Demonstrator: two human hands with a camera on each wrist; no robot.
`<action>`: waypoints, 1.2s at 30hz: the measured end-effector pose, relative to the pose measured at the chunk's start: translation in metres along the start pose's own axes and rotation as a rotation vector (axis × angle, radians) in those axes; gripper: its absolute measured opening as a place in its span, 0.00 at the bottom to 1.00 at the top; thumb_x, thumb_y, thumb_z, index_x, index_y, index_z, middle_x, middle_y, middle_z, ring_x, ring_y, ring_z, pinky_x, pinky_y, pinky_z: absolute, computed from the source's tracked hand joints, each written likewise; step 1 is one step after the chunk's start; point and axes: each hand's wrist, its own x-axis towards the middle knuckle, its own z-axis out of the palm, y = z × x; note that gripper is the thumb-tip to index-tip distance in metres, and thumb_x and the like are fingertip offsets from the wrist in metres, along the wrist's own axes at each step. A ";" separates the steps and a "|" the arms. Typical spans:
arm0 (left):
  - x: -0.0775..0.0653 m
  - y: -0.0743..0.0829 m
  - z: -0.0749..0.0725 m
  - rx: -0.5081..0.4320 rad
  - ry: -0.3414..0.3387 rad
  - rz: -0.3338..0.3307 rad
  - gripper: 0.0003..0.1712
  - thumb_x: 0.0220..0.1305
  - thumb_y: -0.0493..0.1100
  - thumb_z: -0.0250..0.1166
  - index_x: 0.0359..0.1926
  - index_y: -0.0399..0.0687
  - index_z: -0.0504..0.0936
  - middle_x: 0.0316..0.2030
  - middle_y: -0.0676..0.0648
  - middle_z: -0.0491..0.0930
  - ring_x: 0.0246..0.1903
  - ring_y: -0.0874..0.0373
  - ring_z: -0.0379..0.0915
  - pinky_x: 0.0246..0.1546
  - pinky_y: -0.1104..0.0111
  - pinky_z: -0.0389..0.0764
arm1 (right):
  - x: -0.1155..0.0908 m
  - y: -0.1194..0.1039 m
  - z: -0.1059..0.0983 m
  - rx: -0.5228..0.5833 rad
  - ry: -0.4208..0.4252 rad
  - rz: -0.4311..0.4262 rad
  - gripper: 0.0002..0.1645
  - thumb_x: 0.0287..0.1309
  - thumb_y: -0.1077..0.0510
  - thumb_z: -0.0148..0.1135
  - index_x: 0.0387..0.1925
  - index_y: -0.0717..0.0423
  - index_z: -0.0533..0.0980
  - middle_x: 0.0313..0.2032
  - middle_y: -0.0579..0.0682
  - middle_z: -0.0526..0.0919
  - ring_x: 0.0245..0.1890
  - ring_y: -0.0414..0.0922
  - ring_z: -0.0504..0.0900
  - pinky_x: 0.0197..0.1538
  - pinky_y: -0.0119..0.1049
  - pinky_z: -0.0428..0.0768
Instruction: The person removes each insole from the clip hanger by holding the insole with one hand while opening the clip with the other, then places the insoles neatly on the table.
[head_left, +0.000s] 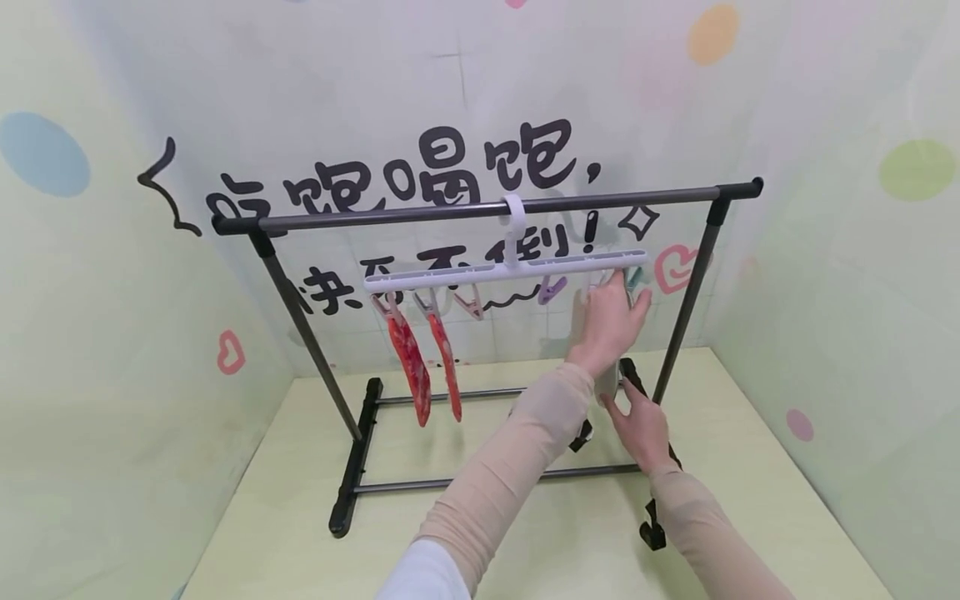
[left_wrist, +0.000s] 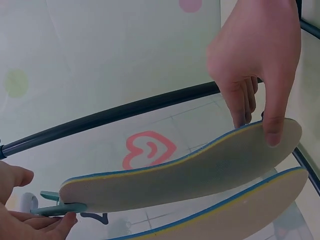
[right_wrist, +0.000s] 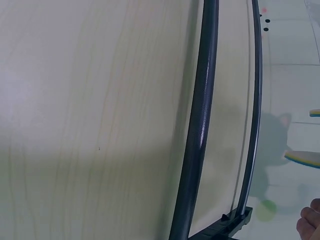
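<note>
A pale wall [head_left: 420, 50] with coloured spots and black lettering [head_left: 543, 154] fills the upper part of the head view. Below it, the light wooden worktop [head_left: 262, 533] spreads across the lower half. A dark metal rack [head_left: 420, 215] stands on it, its top bar crossing the frame from left to right. From that bar, just right of centre, hangs a pale lilac hanger [head_left: 510, 270].

At right of centre, beneath the hanger's right end, is a grey insole [left_wrist: 185, 180] with a blue-and-yellow edge; in the left wrist view it runs across the lower middle, with a second insole [left_wrist: 235, 215] just below it. Two red patterned pieces [head_left: 411, 367] hang left of centre in the head view.

The right hand [head_left: 643, 429], lower right, has a narrow grip, pinching the first insole's lower end between thumb and fingers. The left hand [head_left: 609, 321] is above it, its grip wide: the thumb stands apart while the fingers touch a teal clip [left_wrist: 60, 207], which sits over the insole's upper end. A purple clip [head_left: 552, 290] and a pink clip [head_left: 470, 307] hang from the hanger's middle.
</note>
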 end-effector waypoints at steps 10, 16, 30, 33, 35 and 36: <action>0.005 -0.003 0.004 0.012 -0.007 -0.017 0.22 0.72 0.50 0.57 0.59 0.41 0.75 0.30 0.47 0.84 0.44 0.52 0.83 0.62 0.60 0.71 | 0.004 0.000 0.003 0.008 -0.001 0.016 0.34 0.66 0.47 0.61 0.63 0.69 0.71 0.55 0.70 0.78 0.50 0.68 0.80 0.51 0.61 0.78; 0.005 -0.004 0.005 0.017 -0.007 -0.021 0.18 0.72 0.50 0.57 0.54 0.44 0.77 0.28 0.50 0.82 0.41 0.54 0.82 0.64 0.60 0.69 | 0.004 0.002 0.004 0.011 0.003 0.004 0.31 0.68 0.50 0.60 0.63 0.68 0.71 0.56 0.69 0.78 0.51 0.68 0.80 0.50 0.61 0.79; 0.003 -0.008 0.011 -0.010 0.000 -0.019 0.12 0.72 0.48 0.59 0.43 0.44 0.78 0.25 0.51 0.78 0.27 0.60 0.72 0.39 0.71 0.74 | -0.006 0.008 0.001 -0.049 0.093 -0.120 0.10 0.68 0.60 0.58 0.45 0.62 0.77 0.37 0.63 0.87 0.33 0.63 0.85 0.35 0.59 0.79; 0.002 -0.009 0.014 -0.008 -0.017 -0.035 0.14 0.73 0.48 0.58 0.47 0.42 0.78 0.26 0.51 0.79 0.25 0.61 0.72 0.28 0.75 0.71 | -0.010 0.008 0.000 -0.066 0.104 -0.135 0.12 0.68 0.60 0.58 0.47 0.65 0.77 0.40 0.65 0.86 0.35 0.65 0.85 0.36 0.60 0.79; 0.002 -0.009 0.015 -0.006 -0.027 -0.042 0.15 0.73 0.48 0.58 0.49 0.42 0.77 0.26 0.51 0.79 0.24 0.62 0.72 0.25 0.78 0.69 | -0.012 0.009 0.000 -0.074 0.112 -0.149 0.15 0.67 0.60 0.58 0.50 0.68 0.77 0.44 0.66 0.85 0.39 0.66 0.85 0.39 0.60 0.80; 0.002 -0.009 0.016 -0.009 -0.028 -0.045 0.15 0.73 0.48 0.58 0.49 0.42 0.77 0.26 0.51 0.79 0.23 0.62 0.72 0.24 0.78 0.69 | -0.013 0.010 0.000 -0.077 0.118 -0.156 0.17 0.67 0.61 0.58 0.51 0.69 0.77 0.46 0.67 0.85 0.41 0.66 0.85 0.40 0.61 0.80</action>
